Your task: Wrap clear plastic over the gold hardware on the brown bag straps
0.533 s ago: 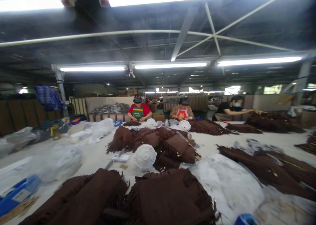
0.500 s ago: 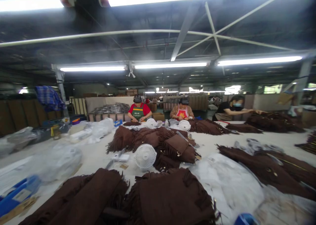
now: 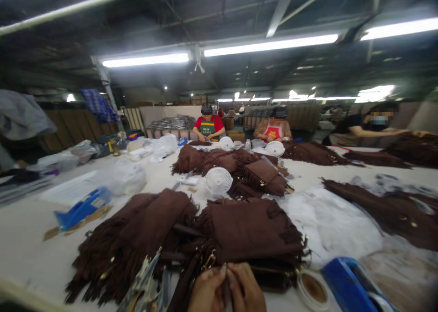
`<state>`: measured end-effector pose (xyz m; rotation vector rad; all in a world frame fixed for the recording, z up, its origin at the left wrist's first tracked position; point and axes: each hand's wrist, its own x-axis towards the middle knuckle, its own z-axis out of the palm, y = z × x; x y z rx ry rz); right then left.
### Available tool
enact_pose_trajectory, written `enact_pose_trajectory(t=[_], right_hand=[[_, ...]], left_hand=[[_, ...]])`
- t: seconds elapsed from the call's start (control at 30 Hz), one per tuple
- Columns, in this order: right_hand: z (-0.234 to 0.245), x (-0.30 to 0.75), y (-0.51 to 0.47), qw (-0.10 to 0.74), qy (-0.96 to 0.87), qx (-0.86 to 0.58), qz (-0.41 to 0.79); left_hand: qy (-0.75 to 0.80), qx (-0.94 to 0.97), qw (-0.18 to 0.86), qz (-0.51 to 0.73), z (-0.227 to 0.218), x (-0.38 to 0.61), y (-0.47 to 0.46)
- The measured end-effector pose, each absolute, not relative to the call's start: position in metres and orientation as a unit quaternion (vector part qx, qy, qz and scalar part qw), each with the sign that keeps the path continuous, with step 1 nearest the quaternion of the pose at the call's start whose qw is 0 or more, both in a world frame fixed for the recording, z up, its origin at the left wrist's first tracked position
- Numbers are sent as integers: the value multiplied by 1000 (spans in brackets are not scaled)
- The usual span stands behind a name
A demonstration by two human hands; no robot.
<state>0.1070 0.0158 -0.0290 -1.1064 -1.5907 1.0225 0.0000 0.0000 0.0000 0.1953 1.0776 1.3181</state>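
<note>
At the bottom centre, my left hand (image 3: pixel 205 290) and my right hand (image 3: pixel 247 288) meet with fingertips pinched together. A small narrow piece sits between them, too blurred to name. Just beyond lies a stack of brown fringed bags (image 3: pixel 248 230), with a gold chain (image 3: pixel 209 260) at its near left corner. Another pile of brown fringed bags (image 3: pixel 143 230) spreads to the left. In front of that pile are silvery wrapped strips (image 3: pixel 145 278). A round tub of brown stuff (image 3: pixel 313 288) stands right of my right hand, beside a blue tape dispenser (image 3: pixel 356 282).
A white fan (image 3: pixel 218 180) stands behind the near stacks, before a further heap of brown bags (image 3: pixel 205 160). A second blue dispenser (image 3: pixel 82 208) is at left. Clear plastic bags (image 3: pixel 333 216) lie at right. Several people sit or stand across the table (image 3: pixel 30 257).
The view has tilted down and turned a little left. Both my hands now show at the bottom, along with the tub, the silvery strips and more of the near stacks.
</note>
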Motion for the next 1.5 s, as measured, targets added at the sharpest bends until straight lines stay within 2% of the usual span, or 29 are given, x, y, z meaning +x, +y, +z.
enact_pose_trajectory(t=[0.1, 0.2, 0.3, 0.43, 0.7, 0.97, 1.2, 1.5], right_hand=[[-30, 106, 18, 457, -560, -456, 520], [-34, 104, 20, 451, -460, -442, 624], [-42, 102, 23, 460, -378, -420, 686], [-44, 104, 28, 429, -331, -401, 739], [-34, 108, 32, 390, -374, -443, 715], [-39, 111, 31, 401, -443, -431, 676], [-30, 118, 27, 383, -474, -387, 692], [-22, 112, 29, 355, -399, -378, 756]], left_hand=[[407, 76, 701, 580, -3, -7, 1], [378, 114, 703, 591, -4, -8, 0], [376, 131, 701, 592, -6, -8, -1], [379, 134, 702, 587, -7, -9, 1], [393, 147, 687, 594, -6, -7, -2], [418, 105, 683, 589, -20, -2, -26], [469, 174, 658, 562, -48, -1, -43], [519, 268, 596, 551, -58, 0, -44]])
